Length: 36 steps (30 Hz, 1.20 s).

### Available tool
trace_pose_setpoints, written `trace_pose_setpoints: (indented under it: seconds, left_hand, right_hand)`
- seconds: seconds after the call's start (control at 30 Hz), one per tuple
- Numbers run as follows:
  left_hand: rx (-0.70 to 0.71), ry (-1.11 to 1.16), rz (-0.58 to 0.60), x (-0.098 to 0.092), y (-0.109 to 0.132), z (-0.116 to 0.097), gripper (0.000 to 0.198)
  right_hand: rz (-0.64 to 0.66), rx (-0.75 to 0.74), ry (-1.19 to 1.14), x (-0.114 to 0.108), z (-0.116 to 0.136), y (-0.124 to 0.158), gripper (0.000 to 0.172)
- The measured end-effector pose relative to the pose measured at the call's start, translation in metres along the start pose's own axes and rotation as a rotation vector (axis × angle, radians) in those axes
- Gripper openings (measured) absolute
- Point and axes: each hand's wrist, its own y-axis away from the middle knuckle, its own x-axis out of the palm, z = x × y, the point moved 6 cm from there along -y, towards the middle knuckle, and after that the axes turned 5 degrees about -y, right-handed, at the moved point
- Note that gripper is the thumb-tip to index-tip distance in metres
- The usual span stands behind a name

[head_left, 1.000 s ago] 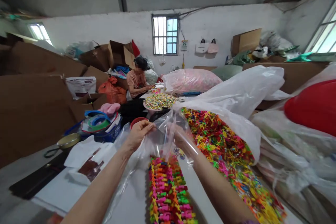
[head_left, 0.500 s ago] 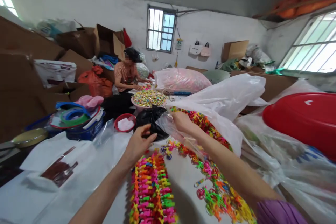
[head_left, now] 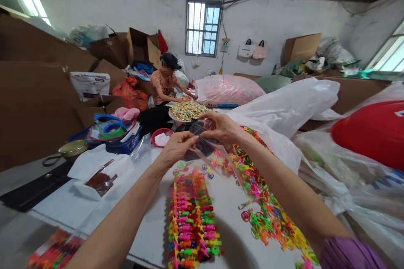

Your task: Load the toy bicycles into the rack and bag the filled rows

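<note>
While the rows of small toy-like plastic figures (head_left: 191, 218) stand on the white table (head_left: 232, 229) just in front of the person, both hands are busy above their far end with a clear plastic bag (head_left: 219, 159). The left hand (head_left: 179, 148) pinches a corner of the film between thumb and fingertips; the right hand (head_left: 223, 128) arches over the same end, thumb and forefinger bowed apart at the film — whether its other fingers grip, I cannot tell. The rest of the bag slants down toward the person and to the right, so thin that the brightly coloured loose plastic pieces (head_left: 260, 222) show through it, and it looks flat, with nothing visible inside. Behind the fingers a black plastic bag (head_left: 189, 126) lies partly hidden, with a red bowl (head_left: 153, 135) of white scraps to its left. The step in hand seems to be working at the edge of the film, perhaps parting its layers. The next move probably calls for a sure hold by both hands and a light rub of the fingertips, since such slick film could cling or slip — and for keeping its trailing end off the figures, which a careless sweep might knock out of line.
</note>
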Motion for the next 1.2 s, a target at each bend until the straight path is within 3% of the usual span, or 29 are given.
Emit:
trace_pose_setpoints:
  seconds: [0.07,0.13,0.2,0.27,0.33,0.43,0.5,0.57,0.6,0.67,0.73,0.8,0.93,1.03,1.13,1.2]
  left_hand:
    - [-0.003,-0.009,-0.078,-0.007,0.000,0.000,0.035]
    - [-0.009,-0.025,-0.123,-0.013,0.000,0.000,0.035]
    - [-0.008,-0.051,-0.150,-0.015,-0.001,0.001,0.035]
    - [-0.001,-0.085,-0.198,-0.015,-0.003,0.001,0.031]
    - [0.019,-0.130,-0.302,-0.016,-0.003,-0.002,0.027]
    - [0.046,-0.165,-0.500,-0.014,0.004,-0.015,0.039]
    - [-0.040,-0.015,-0.404,0.004,0.005,-0.019,0.043]
    - [-0.139,0.291,-0.120,0.034,0.004,-0.025,0.046]
    - [-0.140,0.438,0.002,0.047,0.004,-0.031,0.049]
    - [-0.050,0.553,0.082,0.056,0.001,-0.042,0.050]
    - [0.034,0.388,0.015,0.047,-0.002,-0.041,0.045]
    - [0.029,0.099,-0.076,0.033,-0.002,-0.031,0.043]
    - [0.015,-0.281,-0.229,0.019,0.013,-0.017,0.065]
    - [0.166,-0.600,-0.154,0.040,0.023,-0.027,0.058]
    - [0.143,-0.695,-0.017,0.058,0.021,-0.020,0.030]
    - [0.083,-0.663,-0.040,0.053,0.017,-0.009,0.023]
  right_hand:
    - [0.003,0.089,-0.247,-0.006,-0.019,0.011,0.055]
    - [0.080,0.202,-0.435,-0.002,-0.035,0.025,0.047]
    - [0.160,0.274,-0.490,0.006,-0.042,0.037,0.034]
    - [0.168,0.269,-0.414,0.008,-0.043,0.043,0.031]
    - [0.055,0.250,-0.238,-0.002,-0.044,0.042,0.039]
    - [-0.242,0.278,0.087,-0.028,-0.046,0.043,0.048]
    - [-0.353,0.282,0.213,-0.033,-0.041,0.046,0.047]
    - [-0.359,0.230,0.250,-0.024,-0.030,0.049,0.039]
    - [-0.338,0.195,0.258,-0.016,-0.024,0.051,0.032]
    - [-0.288,0.156,0.247,-0.003,-0.018,0.055,0.023]
    - [-0.273,0.173,0.201,0.001,-0.023,0.061,0.025]
    - [-0.285,0.227,0.171,-0.004,-0.038,0.067,0.032]
    - [-0.285,0.317,0.298,-0.002,-0.059,0.075,0.026]
    - [-0.151,0.227,0.462,0.030,-0.044,0.072,0.005]
    - [-0.093,0.181,0.619,0.055,-0.029,0.072,0.022]
    - [-0.090,0.190,0.692,0.058,-0.035,0.075,0.026]
